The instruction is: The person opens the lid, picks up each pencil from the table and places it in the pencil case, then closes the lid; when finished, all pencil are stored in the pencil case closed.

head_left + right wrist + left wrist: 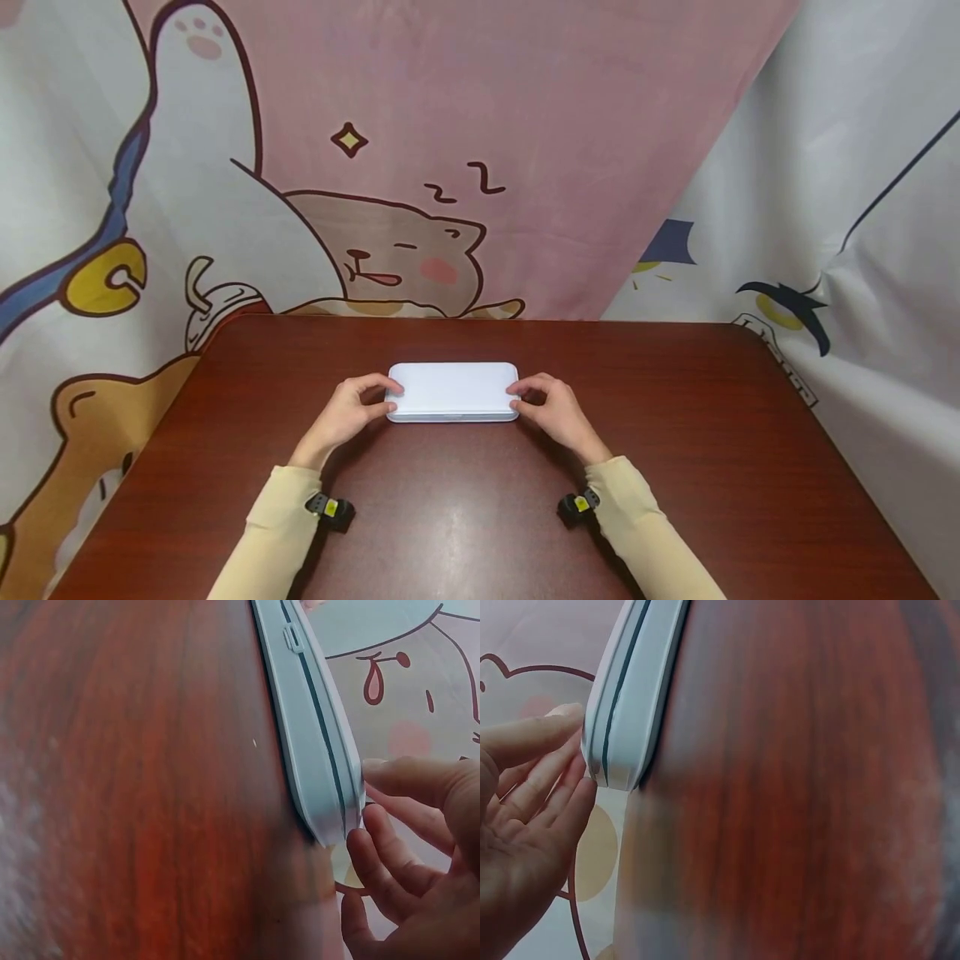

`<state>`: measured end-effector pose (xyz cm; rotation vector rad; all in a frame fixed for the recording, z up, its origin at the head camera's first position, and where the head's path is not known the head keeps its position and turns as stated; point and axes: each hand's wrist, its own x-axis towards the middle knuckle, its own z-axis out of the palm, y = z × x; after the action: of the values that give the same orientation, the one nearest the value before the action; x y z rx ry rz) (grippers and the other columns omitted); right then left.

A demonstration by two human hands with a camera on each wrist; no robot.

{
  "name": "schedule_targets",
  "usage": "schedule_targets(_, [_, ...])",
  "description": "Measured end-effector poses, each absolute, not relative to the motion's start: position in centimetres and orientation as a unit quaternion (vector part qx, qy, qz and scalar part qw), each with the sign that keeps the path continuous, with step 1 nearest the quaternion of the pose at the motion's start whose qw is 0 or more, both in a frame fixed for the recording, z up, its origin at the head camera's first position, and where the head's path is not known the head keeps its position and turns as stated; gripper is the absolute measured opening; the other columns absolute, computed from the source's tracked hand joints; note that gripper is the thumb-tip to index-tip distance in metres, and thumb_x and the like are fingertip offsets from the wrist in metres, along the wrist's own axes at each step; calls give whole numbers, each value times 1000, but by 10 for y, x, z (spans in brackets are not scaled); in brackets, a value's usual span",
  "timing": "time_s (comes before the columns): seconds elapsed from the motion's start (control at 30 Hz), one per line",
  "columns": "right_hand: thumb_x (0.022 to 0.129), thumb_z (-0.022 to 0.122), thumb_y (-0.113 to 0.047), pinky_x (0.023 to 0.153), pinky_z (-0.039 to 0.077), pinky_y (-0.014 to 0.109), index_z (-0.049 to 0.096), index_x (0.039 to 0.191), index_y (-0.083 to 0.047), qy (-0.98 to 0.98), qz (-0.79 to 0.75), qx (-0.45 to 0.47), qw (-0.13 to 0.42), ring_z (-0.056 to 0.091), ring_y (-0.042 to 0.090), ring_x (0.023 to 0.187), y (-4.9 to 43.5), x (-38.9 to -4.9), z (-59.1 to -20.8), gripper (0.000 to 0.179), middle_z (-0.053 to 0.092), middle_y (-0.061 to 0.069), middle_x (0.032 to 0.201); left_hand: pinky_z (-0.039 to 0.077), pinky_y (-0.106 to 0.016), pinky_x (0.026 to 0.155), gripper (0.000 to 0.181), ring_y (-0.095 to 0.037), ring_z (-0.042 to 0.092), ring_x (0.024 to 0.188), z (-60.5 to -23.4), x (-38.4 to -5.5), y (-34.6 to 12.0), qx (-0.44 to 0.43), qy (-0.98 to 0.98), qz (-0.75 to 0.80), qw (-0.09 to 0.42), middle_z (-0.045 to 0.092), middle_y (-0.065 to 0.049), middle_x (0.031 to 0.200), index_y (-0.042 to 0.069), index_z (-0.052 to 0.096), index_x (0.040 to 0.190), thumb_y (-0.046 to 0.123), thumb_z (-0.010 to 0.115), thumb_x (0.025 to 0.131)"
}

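Note:
A flat white case point(453, 388) with rounded corners lies on the table, its long side across the head view. A dark seam runs round its side in both wrist views, and a small latch point(292, 637) shows on its front in the right wrist view. My left hand point(349, 412) grips the left end, with its thumb point(540, 737) at the lid's edge and its other fingers by the end wall. At the opposite end, my right hand point(556, 412) holds the case the same way, thumb point(409, 778) on the rim. The lid is down; whatever is inside is hidden.
The dark red-brown wooden table point(450, 517) has its far edge just behind the case. A cloth with cartoon animals point(420, 125) hangs behind and at both sides. Black cameras sit at the left wrist point(339, 514) and right wrist point(573, 510).

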<state>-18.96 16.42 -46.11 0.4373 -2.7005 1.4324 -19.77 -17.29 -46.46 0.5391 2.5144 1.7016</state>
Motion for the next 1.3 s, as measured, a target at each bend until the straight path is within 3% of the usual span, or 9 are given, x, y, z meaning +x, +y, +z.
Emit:
schedule_targets(0.27, [77,79,-2,66,45,27,78,95,-8,-873,476,101,44,56,19,78,161,-187,-465,18,67,1,88,45,-56,90,24,-40,53,113,-468,-201,-170,174,803,569,29,62,-26,110,-11,66,103,-19,65,80])
schedule_targets(0.57, [77,79,-2,79,49,40,79,94,-8,-875,469,97,66,63,22,89,160,-186,-468,18,70,2,88,42,-51,98,25,-36,52,118,-471,-205,-170,170,794,582,31,63,-22,112,-7,68,104,-16,67,80])
schedule_targets(0.83, [76,79,-1,80,50,38,79,93,-8,-876,466,95,81,64,22,89,156,-186,-469,18,71,3,89,47,-48,91,25,-41,49,120,-452,-195,-164,168,802,572,40,59,-27,115,-12,64,105,-19,63,81])
schedule_targets(1.0, [77,79,-3,79,51,39,78,95,-7,-876,460,112,92,65,22,90,156,-185,-472,18,72,3,91,42,-49,97,25,-38,47,124,-466,-203,-172,169,791,586,45,59,-23,119,-7,66,106,-16,64,82])
schedule_targets(1.13, [79,78,-4,76,51,34,78,98,-8,-872,469,115,77,64,19,88,160,-185,-472,20,72,3,94,40,-43,101,25,-35,49,122,-473,-207,-176,180,772,608,47,61,-23,118,-7,67,108,-12,65,83])
schedule_targets(1.3, [80,76,-4,69,48,30,77,99,-9,-875,464,122,68,59,16,78,173,-184,-471,19,69,-1,87,47,-28,93,25,-32,55,115,-473,-207,-178,178,766,616,49,63,-20,116,-6,67,109,-10,65,84])
